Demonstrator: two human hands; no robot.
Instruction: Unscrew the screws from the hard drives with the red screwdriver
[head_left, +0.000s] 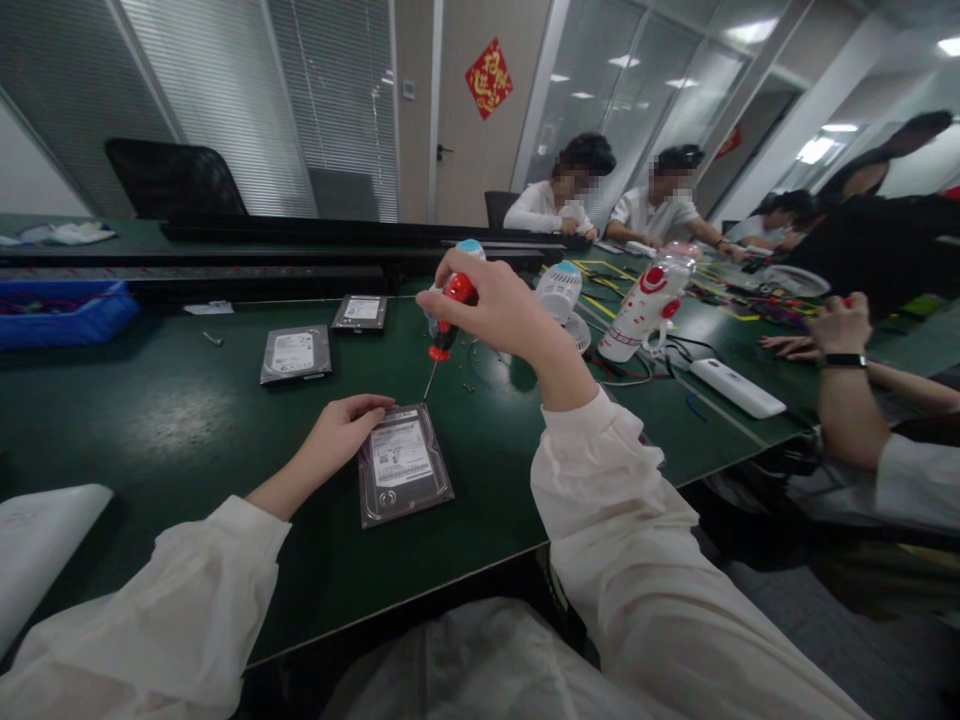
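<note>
A hard disk drive point(403, 470) with a white label lies flat on the green table in front of me. My left hand point(346, 425) grips its far left corner, with the fingers along the far edge. Above the drive, my right hand point(487, 300) is closed around the red and black handle of a screwdriver point(442, 338). The screwdriver's thin shaft points down, and its tip meets the drive near the far right corner. Two other hard drives, one larger point(296, 353) and one smaller point(360, 313), lie farther back.
Small screws point(469, 388) are scattered right of the drive. Behind stand a white fan point(559, 292) and a red-and-white bottle point(646, 305). A white power bank point(737, 388) and cables lie rightward. A blue bin point(64, 315) is at left. A co-worker's hand point(840, 330) shows at right.
</note>
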